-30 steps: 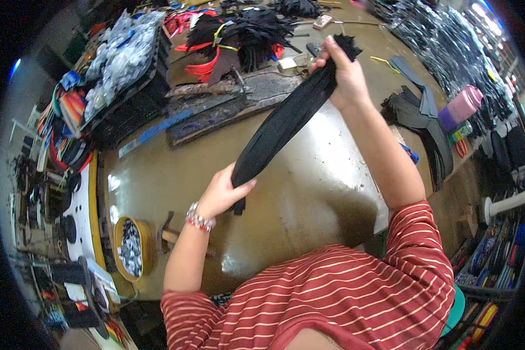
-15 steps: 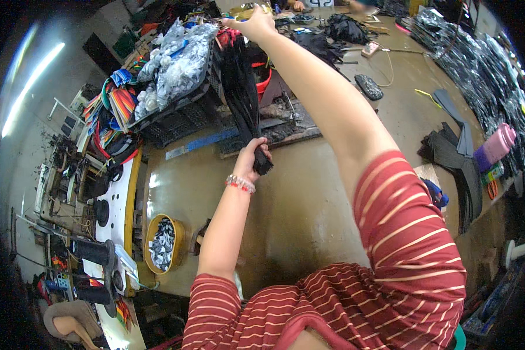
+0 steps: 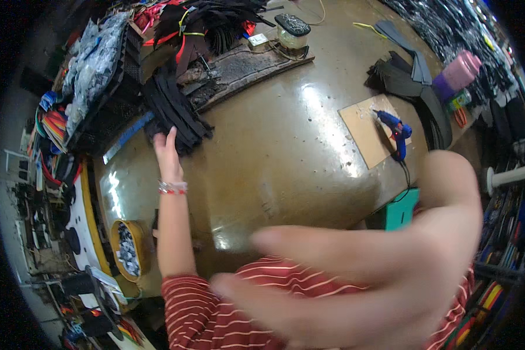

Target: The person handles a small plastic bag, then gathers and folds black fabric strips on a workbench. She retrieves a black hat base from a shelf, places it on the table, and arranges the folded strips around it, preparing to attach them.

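A bundle of black strips [image 3: 176, 111] lies fanned out on the table, beside the dark crate and the worn board. My left hand [image 3: 168, 156], with a beaded bracelet at the wrist, is at the near end of the bundle. Its fingers are stretched out and apart, touching or just beside the strips. My right hand [image 3: 356, 280] looms large and blurred close to the camera, over my striped shirt. Its fingers are spread, with nothing seen between them.
At left stand a black crate [image 3: 93, 111] of bagged items and a yellow tub [image 3: 135, 245] of small pieces. A worn board [image 3: 245, 76] bears a lidded jar [image 3: 292, 34]. To the right are a blue glue gun [image 3: 398, 133], dark strips [image 3: 431, 116] and a pink-purple bottle [image 3: 458, 76].
The black bundle, held upright in my left hand before, now lies on the table, and that hand's fingers have opened. My right hand has come back from the far side. The view has shifted.
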The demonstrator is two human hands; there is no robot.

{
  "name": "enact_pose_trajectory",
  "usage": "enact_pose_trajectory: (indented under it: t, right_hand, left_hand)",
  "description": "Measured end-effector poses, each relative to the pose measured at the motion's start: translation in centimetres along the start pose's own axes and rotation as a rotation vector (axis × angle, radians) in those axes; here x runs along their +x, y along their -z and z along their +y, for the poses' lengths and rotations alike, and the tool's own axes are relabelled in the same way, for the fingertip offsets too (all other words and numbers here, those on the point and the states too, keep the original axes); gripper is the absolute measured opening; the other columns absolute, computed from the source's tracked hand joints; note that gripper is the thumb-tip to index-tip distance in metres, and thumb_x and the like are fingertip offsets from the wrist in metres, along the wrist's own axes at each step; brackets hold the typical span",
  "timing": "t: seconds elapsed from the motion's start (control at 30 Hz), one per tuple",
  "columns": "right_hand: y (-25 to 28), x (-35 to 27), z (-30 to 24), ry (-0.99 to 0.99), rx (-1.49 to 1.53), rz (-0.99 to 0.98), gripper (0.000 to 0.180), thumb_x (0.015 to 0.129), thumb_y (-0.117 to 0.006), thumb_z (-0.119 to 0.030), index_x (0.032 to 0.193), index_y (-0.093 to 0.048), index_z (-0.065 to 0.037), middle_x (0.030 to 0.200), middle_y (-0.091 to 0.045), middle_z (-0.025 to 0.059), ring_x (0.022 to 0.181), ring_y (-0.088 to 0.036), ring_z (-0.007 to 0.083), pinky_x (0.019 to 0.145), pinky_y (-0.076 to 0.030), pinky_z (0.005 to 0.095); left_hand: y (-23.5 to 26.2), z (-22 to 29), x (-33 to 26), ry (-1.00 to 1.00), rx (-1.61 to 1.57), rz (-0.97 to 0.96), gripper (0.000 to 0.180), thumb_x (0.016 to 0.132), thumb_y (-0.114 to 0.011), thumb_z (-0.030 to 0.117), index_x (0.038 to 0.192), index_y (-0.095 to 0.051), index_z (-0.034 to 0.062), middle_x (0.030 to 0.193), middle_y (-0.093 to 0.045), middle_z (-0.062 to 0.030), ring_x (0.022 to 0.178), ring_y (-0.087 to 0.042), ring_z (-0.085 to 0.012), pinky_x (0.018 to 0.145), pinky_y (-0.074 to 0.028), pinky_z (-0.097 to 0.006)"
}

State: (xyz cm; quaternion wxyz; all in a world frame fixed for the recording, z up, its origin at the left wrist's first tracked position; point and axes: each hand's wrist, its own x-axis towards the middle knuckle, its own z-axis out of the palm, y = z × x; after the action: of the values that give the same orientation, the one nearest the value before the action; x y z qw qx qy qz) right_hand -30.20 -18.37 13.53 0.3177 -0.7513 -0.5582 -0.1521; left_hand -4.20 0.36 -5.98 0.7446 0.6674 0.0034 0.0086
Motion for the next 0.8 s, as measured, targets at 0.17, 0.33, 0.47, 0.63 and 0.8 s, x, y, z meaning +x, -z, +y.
enact_pose_trajectory:
  t: [0.17,0.33,0.47,0.63,0.8]
  right_hand:
    - [-0.3,-2.1,-4.2,-0.209,-0.152,0.013,0.021,0.086,-0.044,-0.029,0.091,-0.054,-0.012,0.069,-0.056,0.0010,0.056,-0.054,0.0155,0.054,-0.045,0.0299]
    - [-2.2,-2.8,-7.1,-0.207,-0.406,0.108,0.024,0.089,-0.039,-0.033,0.093,-0.055,-0.015,0.070,-0.058,-0.0018,0.056,-0.055,0.0126,0.055,-0.047,0.0275]
    - [-1.8,-5.3,-17.6,-0.181,-0.933,0.242,0.027,0.092,-0.036,-0.036,0.094,-0.055,-0.017,0.071,-0.059,-0.0040,0.056,-0.055,0.0102,0.056,-0.048,0.0255]
    - [-7.3,-3.5,-36.3,-0.018,-2.082,0.431,0.026,0.091,-0.036,-0.037,0.095,-0.055,-0.020,0.069,-0.057,-0.0064,0.054,-0.051,0.0087,0.056,-0.044,0.0249]
    - [-17.4,0.4,-46.7,0.068,-2.633,0.733,0.017,0.083,-0.048,-0.031,0.094,-0.053,-0.021,0.059,-0.049,-0.0060,0.047,-0.039,0.0115,0.050,-0.031,0.0295]
  left_hand:
    - [-5.5,7.6,-9.9,-1.066,-0.304,-0.187,0.038,0.082,-0.053,-0.002,0.118,-0.039,0.0028,0.115,-0.048,-0.0125,0.101,-0.053,-0.0195,0.092,-0.042,-0.035]
    - [-9.6,15.4,-19.7,-1.228,-0.722,-1.415,0.022,0.080,-0.058,0.001,0.100,-0.051,0.0044,0.100,-0.052,-0.0086,0.087,-0.055,-0.0194,0.080,-0.044,-0.034]
    - [-12.5,17.1,-21.9,-1.107,-0.837,-2.019,0.009,0.077,-0.062,0.004,0.086,-0.061,0.0058,0.088,-0.055,-0.0054,0.076,-0.057,-0.0193,0.071,-0.046,-0.032]
    - [-14.3,18.9,-30.5,-0.962,-0.646,-1.940,0.015,0.083,-0.059,0.018,0.078,-0.069,0.0092,0.076,-0.065,-0.0034,0.066,-0.059,-0.0102,0.057,-0.046,-0.023]
    - [-16.7,19.5,-40.3,-0.946,-1.106,-2.123,0.017,0.076,-0.063,0.018,0.089,-0.072,0.0119,0.086,-0.068,0.0005,0.066,-0.057,-0.0103,0.055,-0.044,-0.021]
